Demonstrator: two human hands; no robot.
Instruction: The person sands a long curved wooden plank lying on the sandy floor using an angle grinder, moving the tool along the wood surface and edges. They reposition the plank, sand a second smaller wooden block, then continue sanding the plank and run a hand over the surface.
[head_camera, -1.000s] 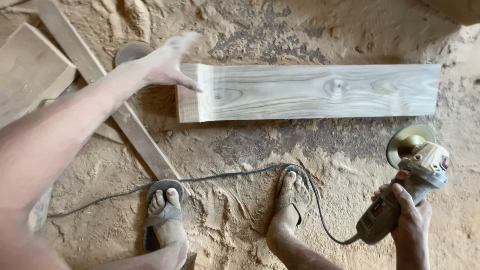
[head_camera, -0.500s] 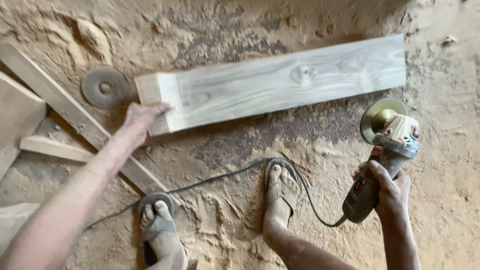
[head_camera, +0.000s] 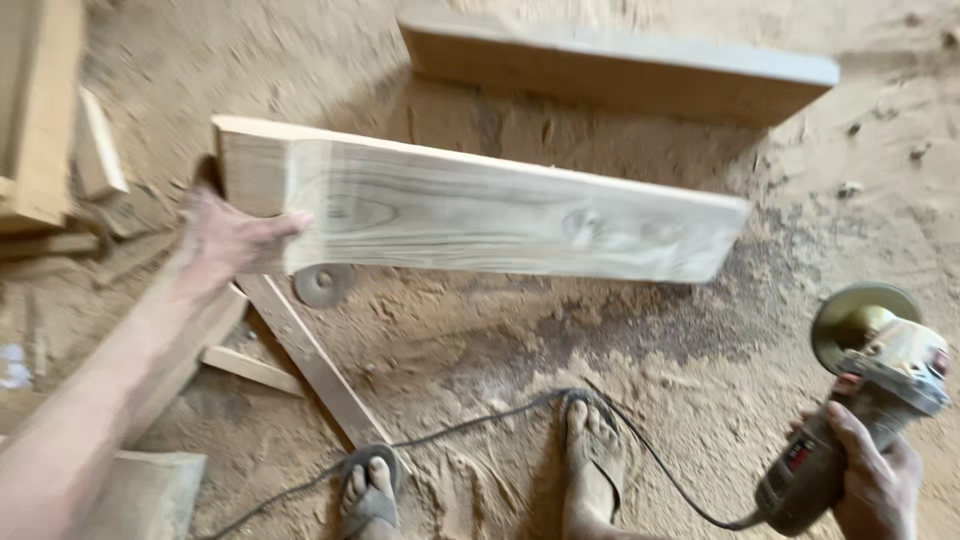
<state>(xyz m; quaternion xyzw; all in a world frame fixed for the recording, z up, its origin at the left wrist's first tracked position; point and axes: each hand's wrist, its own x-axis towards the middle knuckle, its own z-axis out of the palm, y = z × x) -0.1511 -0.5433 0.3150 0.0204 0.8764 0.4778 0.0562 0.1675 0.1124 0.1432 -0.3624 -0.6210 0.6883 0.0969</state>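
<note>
We see a pale wooden plank (head_camera: 480, 215) lifted at its left end above a sawdust-covered floor (head_camera: 480, 340). The left hand (head_camera: 235, 240) is wrapped around that end, thumb across the plank's face. Below and right of the plank, the right hand (head_camera: 875, 475) is closed around the handle of an angle grinder (head_camera: 860, 400). Its cable (head_camera: 480, 425) trails below the plank, past two sandalled feet (head_camera: 590, 455). A second board (head_camera: 615, 70) lies beyond the plank.

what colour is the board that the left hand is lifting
The board is pale greyish-tan with darker wavy grain lines and knots, seen in the head view.
</note>
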